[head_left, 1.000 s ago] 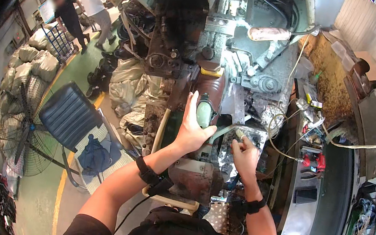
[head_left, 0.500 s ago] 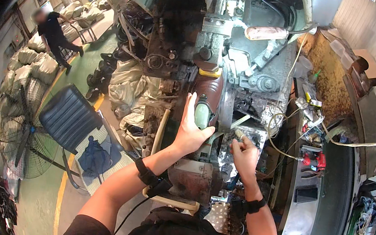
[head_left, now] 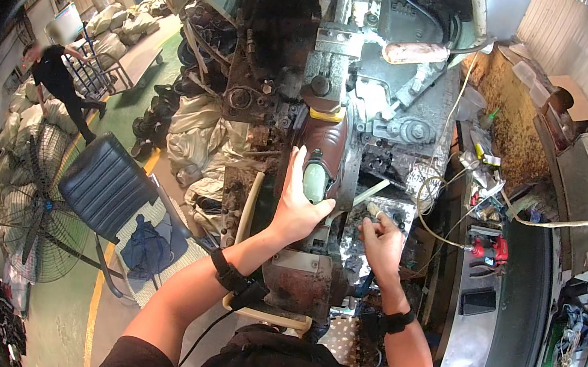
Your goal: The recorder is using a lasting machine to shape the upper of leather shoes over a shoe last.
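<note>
The left hand (head_left: 296,213) cups the green last (head_left: 314,183), how firmly I cannot tell; at four o'clock, the right hand (head_left: 382,247) is curled, its hold unclear. The brown shoe upper (head_left: 325,141) lies at twelve o'clock, touching the yellow pad (head_left: 326,116); sudden pressing could pinch the near fingers.

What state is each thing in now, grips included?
Left grip: thumb and index spread around the green last.
Right grip: fingers curled at a pale short cylinder; hold unclear.
Brown leather shoe: on the machine, far end at the yellow pad.
Green last: seated in the shoe's opening.
Black chair: dark blue cloth lying on it.
Caged fan: unblurred, apparently not turning.
Red handheld tool: lying on the side bench.
</note>
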Available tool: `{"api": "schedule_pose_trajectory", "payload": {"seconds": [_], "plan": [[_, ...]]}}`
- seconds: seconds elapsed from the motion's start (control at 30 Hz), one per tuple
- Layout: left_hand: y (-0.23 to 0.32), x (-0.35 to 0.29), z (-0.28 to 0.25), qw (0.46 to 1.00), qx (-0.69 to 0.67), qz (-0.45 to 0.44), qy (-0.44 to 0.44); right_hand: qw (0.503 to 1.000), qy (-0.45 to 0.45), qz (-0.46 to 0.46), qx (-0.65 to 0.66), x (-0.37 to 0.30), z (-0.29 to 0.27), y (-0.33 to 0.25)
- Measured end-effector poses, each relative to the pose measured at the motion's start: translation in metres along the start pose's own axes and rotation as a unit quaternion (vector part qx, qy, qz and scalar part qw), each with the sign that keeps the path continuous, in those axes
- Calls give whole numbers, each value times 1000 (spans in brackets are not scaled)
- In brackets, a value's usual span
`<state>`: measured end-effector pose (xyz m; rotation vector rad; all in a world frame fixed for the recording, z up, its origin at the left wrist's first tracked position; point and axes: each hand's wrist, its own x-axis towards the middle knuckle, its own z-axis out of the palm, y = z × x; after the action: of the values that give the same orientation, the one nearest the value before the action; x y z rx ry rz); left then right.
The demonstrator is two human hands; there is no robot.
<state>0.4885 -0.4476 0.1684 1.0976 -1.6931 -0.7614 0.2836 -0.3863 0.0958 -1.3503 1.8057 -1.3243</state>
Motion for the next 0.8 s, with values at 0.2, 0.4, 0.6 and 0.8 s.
{"api": "schedule_pose_trajectory", "payload": {"seconds": [0.2, 0.4, 0.6, 0.8], "plan": [[-13, -8, -4, 999, 7, 28, 32, 997, -5, -5, 75, -5, 7, 0], [-3, -12, 4, 1000, -6, 9, 22, 992, 0, 27, 127, -10, -5, -3], [-6, -11, 2, 999, 7, 16, 33, 997, 0, 18, 79, -11, -3, -15], [-8, -8, 2, 999, -3, 32, 40, 999, 6, 36, 2, -9, -1, -27]]}}
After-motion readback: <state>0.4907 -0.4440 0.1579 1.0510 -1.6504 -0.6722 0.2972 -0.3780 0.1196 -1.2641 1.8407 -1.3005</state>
